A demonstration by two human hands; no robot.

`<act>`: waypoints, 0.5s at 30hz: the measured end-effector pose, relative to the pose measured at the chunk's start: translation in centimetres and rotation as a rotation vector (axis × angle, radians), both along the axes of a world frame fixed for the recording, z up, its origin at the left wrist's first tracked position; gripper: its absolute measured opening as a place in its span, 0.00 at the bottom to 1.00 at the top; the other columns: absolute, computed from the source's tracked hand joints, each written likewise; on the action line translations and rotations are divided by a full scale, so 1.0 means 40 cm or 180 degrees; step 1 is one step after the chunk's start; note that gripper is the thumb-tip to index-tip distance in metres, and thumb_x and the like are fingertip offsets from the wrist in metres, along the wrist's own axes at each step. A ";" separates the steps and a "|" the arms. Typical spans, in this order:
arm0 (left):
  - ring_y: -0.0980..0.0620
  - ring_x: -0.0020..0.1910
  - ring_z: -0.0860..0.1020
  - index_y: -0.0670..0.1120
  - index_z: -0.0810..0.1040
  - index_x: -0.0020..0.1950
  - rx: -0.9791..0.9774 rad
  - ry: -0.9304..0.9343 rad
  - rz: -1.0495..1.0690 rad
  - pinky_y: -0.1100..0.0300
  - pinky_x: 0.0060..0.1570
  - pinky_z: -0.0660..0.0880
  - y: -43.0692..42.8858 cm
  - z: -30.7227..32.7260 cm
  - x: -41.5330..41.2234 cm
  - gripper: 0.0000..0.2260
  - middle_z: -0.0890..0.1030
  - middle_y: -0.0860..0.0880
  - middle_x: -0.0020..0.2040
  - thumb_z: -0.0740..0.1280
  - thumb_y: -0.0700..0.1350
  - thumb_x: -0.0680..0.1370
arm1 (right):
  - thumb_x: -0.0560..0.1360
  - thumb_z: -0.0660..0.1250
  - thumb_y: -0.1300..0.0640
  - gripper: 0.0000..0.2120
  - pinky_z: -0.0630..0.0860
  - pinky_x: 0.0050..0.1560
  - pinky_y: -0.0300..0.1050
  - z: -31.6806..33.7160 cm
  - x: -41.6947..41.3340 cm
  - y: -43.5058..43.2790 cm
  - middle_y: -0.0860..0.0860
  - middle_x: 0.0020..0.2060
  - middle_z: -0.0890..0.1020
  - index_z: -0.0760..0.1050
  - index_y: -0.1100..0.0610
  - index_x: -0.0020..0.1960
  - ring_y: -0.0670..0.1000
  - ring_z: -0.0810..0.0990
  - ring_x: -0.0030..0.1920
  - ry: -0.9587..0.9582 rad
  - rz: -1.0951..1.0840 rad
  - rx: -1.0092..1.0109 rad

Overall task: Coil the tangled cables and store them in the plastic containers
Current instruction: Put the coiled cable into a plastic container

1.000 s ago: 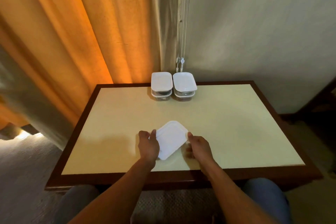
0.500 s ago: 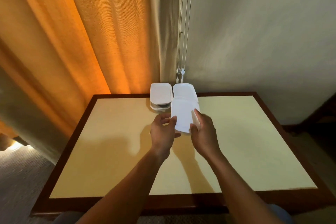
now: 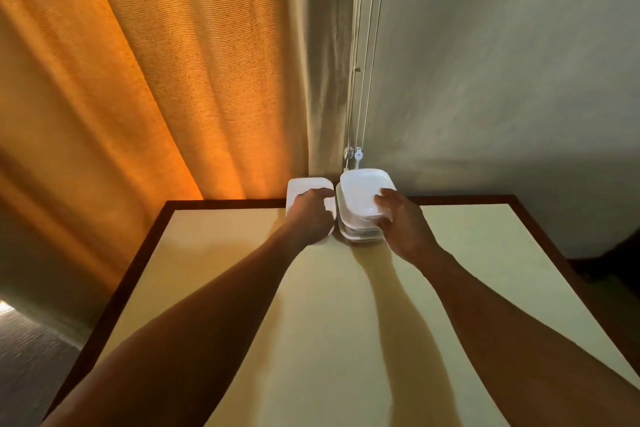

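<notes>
Gently square box point(image 3: 362, 191) on stack point(image 3: 356, 235), right hand point(image 3: 401, 224) clamped on its corner; left hand point(image 3: 311, 217), grip impossible to tell.

Dim room, orange backlit curtain point(image 3: 138, 87) — soft shadows, wide-angle edge distortion

Both arms reach across the cream tabletop point(image 3: 311, 322) to its far edge. Right hand point(image 3: 403, 224) grips the top white container point(image 3: 363, 189) sitting on the right stack point(image 3: 356, 236), thumb on the lid, fingers curled at the near rim. Left hand point(image 3: 311, 215) lies curled over the left container point(image 3: 299, 188), just beside the stack; grip unclear. Orange curtain point(image 3: 138, 80) behind, blind cords point(image 3: 360, 80) hanging by a grey wall point(image 3: 502, 80).
</notes>
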State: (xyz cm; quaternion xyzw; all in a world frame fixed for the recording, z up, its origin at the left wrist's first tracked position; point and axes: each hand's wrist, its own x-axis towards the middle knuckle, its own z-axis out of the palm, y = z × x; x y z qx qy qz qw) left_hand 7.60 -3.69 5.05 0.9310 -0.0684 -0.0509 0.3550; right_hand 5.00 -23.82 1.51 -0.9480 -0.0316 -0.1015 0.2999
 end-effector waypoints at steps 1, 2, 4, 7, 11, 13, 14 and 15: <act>0.43 0.70 0.74 0.47 0.72 0.76 0.0304 -0.0102 -0.0087 0.51 0.69 0.72 0.017 -0.014 0.010 0.23 0.74 0.46 0.74 0.69 0.39 0.80 | 0.75 0.70 0.70 0.21 0.63 0.73 0.45 -0.018 0.006 -0.005 0.59 0.72 0.74 0.77 0.63 0.68 0.60 0.74 0.71 -0.0044 0.0027 -0.0105; 0.43 0.72 0.73 0.47 0.71 0.77 0.0593 -0.0160 -0.0176 0.49 0.71 0.70 0.036 -0.030 0.019 0.25 0.73 0.46 0.76 0.70 0.42 0.80 | 0.75 0.69 0.71 0.22 0.63 0.73 0.45 -0.033 0.012 -0.010 0.60 0.72 0.74 0.77 0.63 0.68 0.60 0.74 0.71 -0.0100 0.0055 -0.0139; 0.43 0.72 0.73 0.48 0.70 0.78 0.0968 -0.0139 -0.0328 0.45 0.72 0.70 0.070 -0.073 0.030 0.26 0.72 0.46 0.76 0.72 0.46 0.80 | 0.75 0.67 0.72 0.22 0.63 0.73 0.46 -0.054 0.022 -0.011 0.60 0.72 0.74 0.77 0.63 0.69 0.60 0.73 0.72 -0.0190 0.0112 -0.0165; 0.43 0.74 0.72 0.48 0.70 0.78 0.1047 -0.0177 -0.0384 0.46 0.74 0.68 0.109 -0.119 0.030 0.24 0.71 0.47 0.77 0.69 0.40 0.82 | 0.76 0.66 0.70 0.23 0.64 0.75 0.49 -0.062 0.032 -0.004 0.58 0.73 0.73 0.76 0.62 0.70 0.58 0.71 0.74 -0.0187 0.0081 -0.0169; 0.46 0.78 0.68 0.49 0.69 0.78 0.1223 -0.0584 -0.0553 0.47 0.75 0.65 0.131 -0.137 0.027 0.24 0.68 0.51 0.79 0.65 0.36 0.83 | 0.76 0.65 0.71 0.24 0.65 0.76 0.49 -0.069 0.029 -0.003 0.57 0.74 0.72 0.75 0.61 0.71 0.57 0.71 0.74 -0.0222 0.0070 -0.0132; 0.47 0.78 0.67 0.49 0.69 0.78 0.1287 -0.0629 -0.0614 0.48 0.75 0.65 0.132 -0.142 0.029 0.24 0.67 0.52 0.79 0.65 0.35 0.83 | 0.76 0.65 0.71 0.24 0.65 0.75 0.48 -0.072 0.026 -0.001 0.57 0.74 0.72 0.75 0.60 0.71 0.57 0.71 0.74 -0.0223 0.0044 -0.0110; 0.47 0.78 0.67 0.49 0.69 0.78 0.1277 -0.0619 -0.0629 0.49 0.75 0.65 0.133 -0.144 0.031 0.25 0.67 0.52 0.79 0.64 0.35 0.82 | 0.77 0.65 0.70 0.24 0.65 0.75 0.48 -0.072 0.027 0.000 0.57 0.75 0.71 0.75 0.60 0.71 0.57 0.71 0.74 -0.0218 0.0042 -0.0077; 0.47 0.78 0.67 0.48 0.69 0.78 0.1282 -0.0608 -0.0659 0.49 0.75 0.64 0.133 -0.143 0.033 0.25 0.67 0.52 0.79 0.64 0.35 0.82 | 0.77 0.65 0.70 0.23 0.65 0.75 0.49 -0.070 0.026 0.002 0.56 0.75 0.71 0.75 0.60 0.71 0.57 0.71 0.74 -0.0202 0.0037 -0.0048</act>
